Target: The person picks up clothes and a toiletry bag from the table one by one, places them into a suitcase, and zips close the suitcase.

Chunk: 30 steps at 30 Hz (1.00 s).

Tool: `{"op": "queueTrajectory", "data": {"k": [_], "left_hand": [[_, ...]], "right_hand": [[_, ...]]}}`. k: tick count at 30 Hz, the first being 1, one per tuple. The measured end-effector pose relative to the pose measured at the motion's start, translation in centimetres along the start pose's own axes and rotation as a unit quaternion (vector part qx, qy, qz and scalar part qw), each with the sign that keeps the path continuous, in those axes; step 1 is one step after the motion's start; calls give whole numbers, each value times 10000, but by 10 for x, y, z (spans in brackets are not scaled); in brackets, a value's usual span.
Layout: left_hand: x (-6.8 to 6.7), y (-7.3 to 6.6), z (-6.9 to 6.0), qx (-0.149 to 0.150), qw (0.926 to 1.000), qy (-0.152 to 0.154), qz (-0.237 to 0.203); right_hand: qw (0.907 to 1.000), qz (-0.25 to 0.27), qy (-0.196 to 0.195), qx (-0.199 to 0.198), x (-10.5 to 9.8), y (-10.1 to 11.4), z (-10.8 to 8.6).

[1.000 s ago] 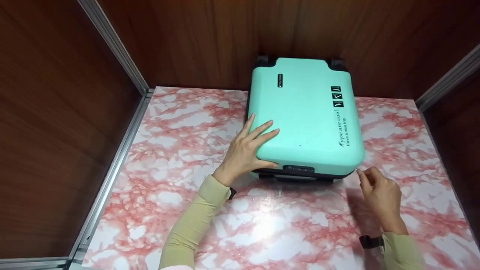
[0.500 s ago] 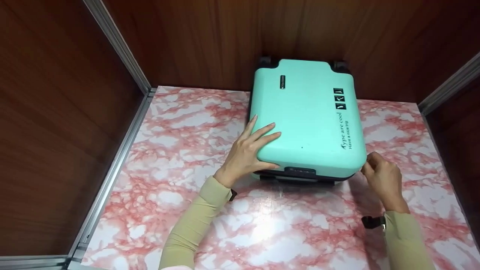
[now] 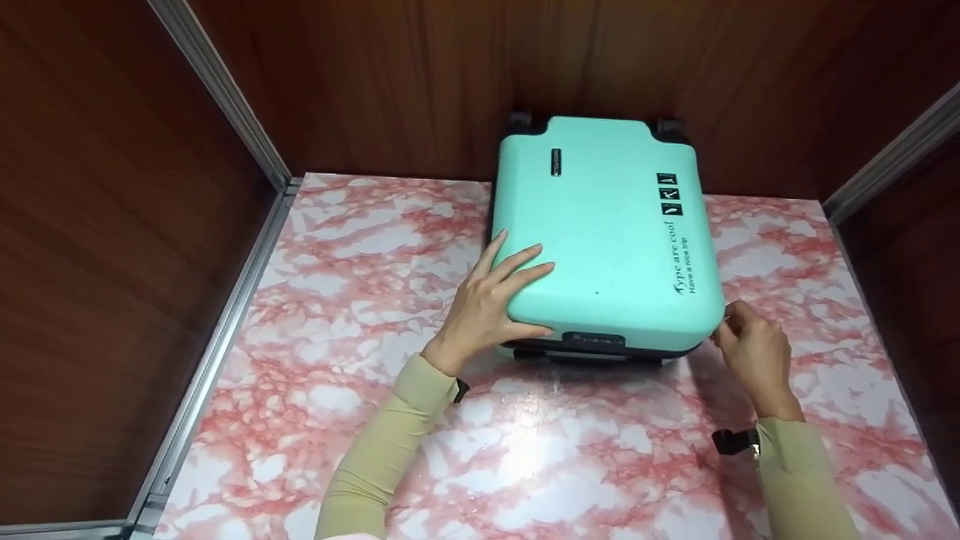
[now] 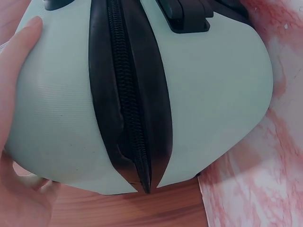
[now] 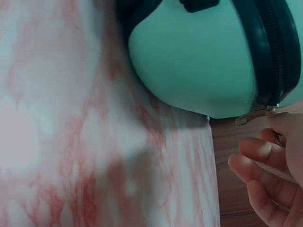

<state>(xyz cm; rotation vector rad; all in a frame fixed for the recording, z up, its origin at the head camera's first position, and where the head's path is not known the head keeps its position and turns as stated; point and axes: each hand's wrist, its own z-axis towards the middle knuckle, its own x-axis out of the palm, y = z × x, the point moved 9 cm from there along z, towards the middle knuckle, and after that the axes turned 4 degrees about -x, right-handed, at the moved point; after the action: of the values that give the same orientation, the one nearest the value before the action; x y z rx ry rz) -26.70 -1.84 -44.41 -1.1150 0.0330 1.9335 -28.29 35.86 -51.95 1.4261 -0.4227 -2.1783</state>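
Note:
A mint-green hard-shell suitcase [image 3: 600, 225] lies flat on the marbled surface, its wheels toward the back panel. My left hand [image 3: 487, 304] rests spread on its near left corner, fingers on the top shell and thumb along the front edge beside the combination lock [image 3: 594, 340]. A black-edged zipper [image 4: 128, 85] runs round the side between the two shells, closed where it shows. At the near right corner my right hand [image 3: 756, 360] pinches the zipper pull [image 5: 273, 110] between thumb and forefinger. The other fingers curl loosely below, and the pull is mostly hidden.
A pink-and-white marbled tabletop [image 3: 360, 390] carries the suitcase. Dark wood panels [image 3: 397, 82] stand behind and at both sides, with a metal rail [image 3: 217, 375] along the left edge. Two black wheels [image 3: 670, 129] sit close to the back panel.
My right hand has moved from the front right corner a little way back along the suitcase's right side. My left hand stays in place. The view has shifted slightly.

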Motion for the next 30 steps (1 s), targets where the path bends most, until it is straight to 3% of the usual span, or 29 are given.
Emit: {"op": "queueTrajectory", "data": {"k": [8,13,16,19,23,30], "left_hand": [[0,0,2,-9,10000,34,28],[-2,0,2,-1,10000,-54,62],[-2,1,2,-11,9999,-101,53],[-2,1,2,-30,9999,-123,17],[-1,1,1,-62,9999,-143,-41],[0,2,1,-126,9998,-142,-91]], "right_hand": [[9994,245,-98,223,1,-8,-6],[9988,407,-134,249,-4,-4,-4],[9960,753,-5,481,-5,2,-3],[9828,1564,363,916,-1,8,-3],[9544,2485,766,1464,5,18,-7],[9426,2922,822,1389,4,41,-10]]}}
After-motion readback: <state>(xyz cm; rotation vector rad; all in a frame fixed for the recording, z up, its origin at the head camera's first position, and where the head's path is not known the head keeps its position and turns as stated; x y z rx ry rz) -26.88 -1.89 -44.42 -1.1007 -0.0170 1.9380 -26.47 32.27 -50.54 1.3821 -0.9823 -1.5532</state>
